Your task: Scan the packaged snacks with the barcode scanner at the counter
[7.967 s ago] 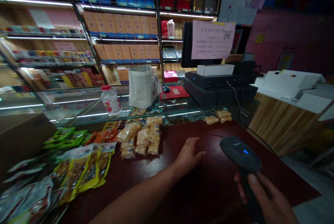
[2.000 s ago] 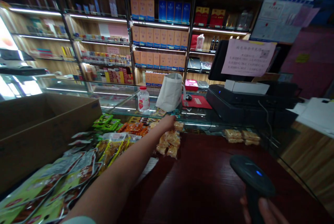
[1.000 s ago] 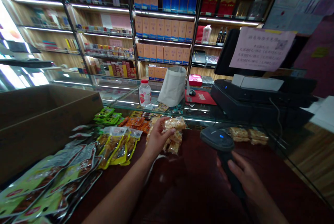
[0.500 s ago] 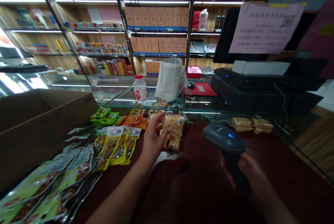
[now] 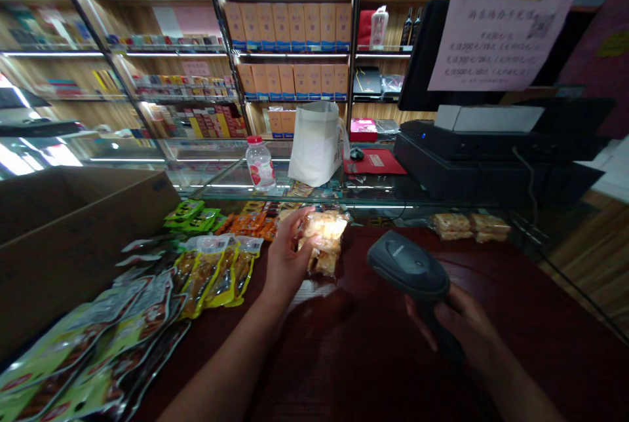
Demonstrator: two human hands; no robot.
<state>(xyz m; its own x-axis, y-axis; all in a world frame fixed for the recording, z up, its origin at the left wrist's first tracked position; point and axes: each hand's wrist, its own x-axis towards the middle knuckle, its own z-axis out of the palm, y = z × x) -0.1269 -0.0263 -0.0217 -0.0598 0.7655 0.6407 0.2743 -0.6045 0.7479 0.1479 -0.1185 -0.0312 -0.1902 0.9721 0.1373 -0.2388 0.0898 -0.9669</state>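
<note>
My left hand [image 5: 287, 258] grips a clear-wrapped pale snack pack [image 5: 325, 227] between thumb and fingers, near the middle of the dark red counter [image 5: 378, 356]. Bright light falls on the pack's top. More wrapped snack pieces [image 5: 325, 263] show just beneath it. To the right, my right hand [image 5: 455, 317] is wrapped round the handle of a dark barcode scanner [image 5: 410, 263], whose head points left toward the pack. Two similar snack packs [image 5: 452, 225] lie at the counter's back right.
Yellow-edged food pouches [image 5: 216, 274], green packets [image 5: 191, 217], orange packets [image 5: 248, 222] and silver-green pouches [image 5: 83, 343] lie left, beside a cardboard box [image 5: 98, 219]. Behind stand a bottle [image 5: 260, 166], a white bag [image 5: 315, 147] and a black monitor [image 5: 422, 61].
The scanner and my right hand have moved slightly left. Its blue light no longer shows, and a bright patch now lies on the held pack, which is tilted flatter.
</note>
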